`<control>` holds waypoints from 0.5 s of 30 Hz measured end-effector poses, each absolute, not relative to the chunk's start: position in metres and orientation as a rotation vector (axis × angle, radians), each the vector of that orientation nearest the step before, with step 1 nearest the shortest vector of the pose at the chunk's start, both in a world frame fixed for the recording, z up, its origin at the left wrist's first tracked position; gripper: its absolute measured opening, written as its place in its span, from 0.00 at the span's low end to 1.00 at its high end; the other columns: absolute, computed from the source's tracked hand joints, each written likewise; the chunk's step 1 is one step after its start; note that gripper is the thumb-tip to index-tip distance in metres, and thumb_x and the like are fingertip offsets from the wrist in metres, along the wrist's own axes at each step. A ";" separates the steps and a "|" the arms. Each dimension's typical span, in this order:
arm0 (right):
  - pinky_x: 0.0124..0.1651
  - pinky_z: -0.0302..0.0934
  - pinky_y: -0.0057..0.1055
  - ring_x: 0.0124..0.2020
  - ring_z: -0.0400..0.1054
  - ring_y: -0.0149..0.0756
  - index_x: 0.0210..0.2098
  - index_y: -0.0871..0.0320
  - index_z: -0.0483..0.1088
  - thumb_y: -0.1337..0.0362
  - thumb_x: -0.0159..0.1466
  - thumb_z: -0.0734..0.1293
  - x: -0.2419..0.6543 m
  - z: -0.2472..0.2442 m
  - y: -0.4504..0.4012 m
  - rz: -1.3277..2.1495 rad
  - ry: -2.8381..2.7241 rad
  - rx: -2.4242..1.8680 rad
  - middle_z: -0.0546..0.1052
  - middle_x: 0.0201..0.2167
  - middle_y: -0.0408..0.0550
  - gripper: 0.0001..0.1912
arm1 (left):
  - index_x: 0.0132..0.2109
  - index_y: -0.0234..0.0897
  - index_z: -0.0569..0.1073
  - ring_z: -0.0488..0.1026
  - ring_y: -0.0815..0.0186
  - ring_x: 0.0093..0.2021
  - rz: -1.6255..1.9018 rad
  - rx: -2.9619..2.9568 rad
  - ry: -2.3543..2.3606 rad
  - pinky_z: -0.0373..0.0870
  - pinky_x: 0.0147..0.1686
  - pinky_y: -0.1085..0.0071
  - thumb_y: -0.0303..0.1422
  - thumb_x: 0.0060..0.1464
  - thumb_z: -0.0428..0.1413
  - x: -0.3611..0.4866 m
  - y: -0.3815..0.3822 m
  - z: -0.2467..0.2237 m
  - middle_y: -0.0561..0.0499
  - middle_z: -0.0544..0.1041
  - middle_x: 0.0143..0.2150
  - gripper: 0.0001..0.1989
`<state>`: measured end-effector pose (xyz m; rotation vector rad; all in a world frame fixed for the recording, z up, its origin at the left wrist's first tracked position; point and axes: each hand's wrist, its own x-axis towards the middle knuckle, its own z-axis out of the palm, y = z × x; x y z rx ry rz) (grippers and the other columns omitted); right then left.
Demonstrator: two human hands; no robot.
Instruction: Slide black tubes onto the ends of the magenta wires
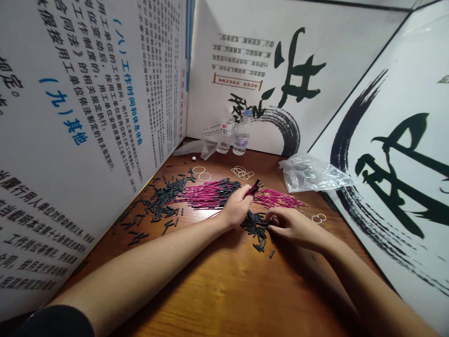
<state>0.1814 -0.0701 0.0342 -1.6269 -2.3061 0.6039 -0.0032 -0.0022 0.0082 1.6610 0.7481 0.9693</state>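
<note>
My left hand (237, 207) is closed around a small bundle of thin magenta wires (253, 189). Black sleeves cover the wire ends that stick out above the fist. At the right edge of a small pile of short black tubes (257, 225), my right hand (288, 225) has its thumb and fingers curled in a pinch; whatever lies between the fingertips is too small to make out. Behind the left hand, many magenta wires with black ends (206, 194) lie side by side. More magenta wires with bare, gold-coloured tips (280, 198) lie to the right.
A larger heap of black tubes (163, 199) spreads across the left side. Rubber bands (242, 173) lie behind the wires. Two plastic bottles (241, 135) stand at the back, and a clear plastic bag (308, 174) lies at the right. Printed panels (245, 18) enclose the wooden table (210, 290).
</note>
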 end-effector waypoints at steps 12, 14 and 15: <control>0.38 0.62 0.35 0.33 0.70 0.37 0.34 0.56 0.75 0.61 0.63 0.64 0.185 0.030 -0.065 0.697 -2.186 -1.620 0.78 0.33 0.47 0.09 | 0.34 0.36 0.64 0.59 0.67 0.34 0.959 1.719 0.715 0.60 0.37 0.72 0.29 0.56 0.44 -0.003 -0.001 0.007 0.53 0.64 0.31 0.06; 0.40 0.63 0.36 0.35 0.71 0.38 0.36 0.56 0.76 0.60 0.64 0.63 0.185 0.031 -0.065 0.691 -2.186 -1.607 0.79 0.34 0.48 0.10 | 0.34 0.36 0.65 0.59 0.67 0.35 0.960 1.732 0.716 0.60 0.37 0.72 0.28 0.56 0.44 -0.003 -0.002 0.008 0.53 0.64 0.31 0.06; 0.40 0.63 0.36 0.35 0.71 0.38 0.36 0.56 0.76 0.60 0.65 0.62 0.184 0.031 -0.065 0.679 -2.188 -1.596 0.79 0.34 0.48 0.11 | 0.34 0.36 0.65 0.60 0.67 0.35 0.960 1.739 0.717 0.60 0.38 0.72 0.28 0.57 0.44 -0.003 -0.002 0.008 0.53 0.65 0.31 0.06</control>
